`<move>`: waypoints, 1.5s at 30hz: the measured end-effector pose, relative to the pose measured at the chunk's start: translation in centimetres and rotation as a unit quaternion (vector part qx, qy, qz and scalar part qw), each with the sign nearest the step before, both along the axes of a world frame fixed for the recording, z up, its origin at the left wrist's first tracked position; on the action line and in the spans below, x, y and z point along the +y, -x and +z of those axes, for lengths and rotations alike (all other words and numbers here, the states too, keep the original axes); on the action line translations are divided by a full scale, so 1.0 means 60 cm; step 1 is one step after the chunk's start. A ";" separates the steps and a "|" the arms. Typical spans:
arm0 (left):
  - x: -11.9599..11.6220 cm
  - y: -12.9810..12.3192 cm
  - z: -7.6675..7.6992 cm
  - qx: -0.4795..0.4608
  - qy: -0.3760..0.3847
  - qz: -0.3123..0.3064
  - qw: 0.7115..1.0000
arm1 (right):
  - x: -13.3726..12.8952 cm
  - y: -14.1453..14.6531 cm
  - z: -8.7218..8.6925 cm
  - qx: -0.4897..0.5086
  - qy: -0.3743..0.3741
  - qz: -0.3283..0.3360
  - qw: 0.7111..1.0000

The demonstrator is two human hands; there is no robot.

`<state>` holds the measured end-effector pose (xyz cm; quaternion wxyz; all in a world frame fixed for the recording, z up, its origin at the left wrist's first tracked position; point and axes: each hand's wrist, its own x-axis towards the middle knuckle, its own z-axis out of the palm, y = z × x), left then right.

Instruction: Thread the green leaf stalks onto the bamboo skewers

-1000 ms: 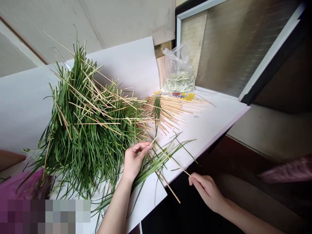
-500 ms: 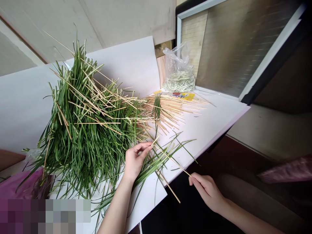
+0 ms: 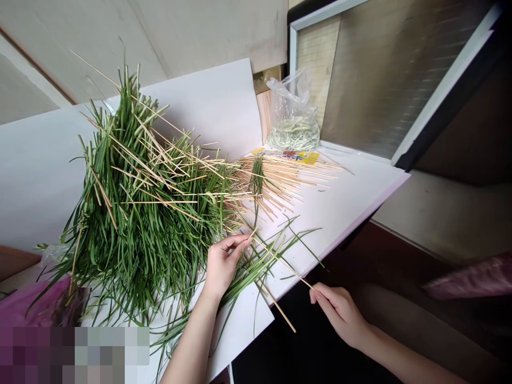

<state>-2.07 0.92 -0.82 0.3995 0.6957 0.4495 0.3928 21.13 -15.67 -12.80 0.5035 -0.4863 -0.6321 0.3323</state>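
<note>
My left hand (image 3: 222, 264) is closed in a pinch on a chive, whose pale stem end (image 3: 253, 232) pokes out past the thumb and forefinger. My right hand (image 3: 340, 312) grips the lower end of a thin bamboo skewer (image 3: 290, 268). The skewer slants up to the left, and its far tip meets the chive at my left fingertips; whether it has pierced the stem I cannot tell. Loose chives (image 3: 256, 269) lie under my left hand, with another skewer (image 3: 284, 314) sticking out over the table edge.
A big heap of green chives (image 3: 152, 234) with skewers strewn over it covers the left of the white table (image 3: 352, 186). Behind my hands, many skewers fan out (image 3: 280, 181). A clear plastic bag (image 3: 296, 125) of pale shreds stands at the back. Pink plastic (image 3: 36, 304) lies at far left.
Both hands keep almost the same place and grip. The pale stem end at my left fingertips has shifted slightly down and left.
</note>
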 end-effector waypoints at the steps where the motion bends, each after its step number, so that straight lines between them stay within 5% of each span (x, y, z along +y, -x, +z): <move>1: 0.000 0.000 -0.001 -0.002 0.001 0.000 1.000 | 0.000 0.000 0.000 0.000 0.000 -0.001 1.000; 24: -0.007 -0.004 0.007 -0.149 0.155 -0.047 0.976 | -0.001 0.001 -0.001 0.004 -0.003 0.004 1.000; 36: -0.018 -0.015 0.015 -0.048 0.131 -0.139 0.980 | -0.001 0.002 -0.003 0.008 -0.002 0.005 1.000; 45: -0.016 -0.006 0.030 0.000 0.120 -0.144 0.982 | -0.001 0.001 0.001 0.002 -0.002 0.004 1.000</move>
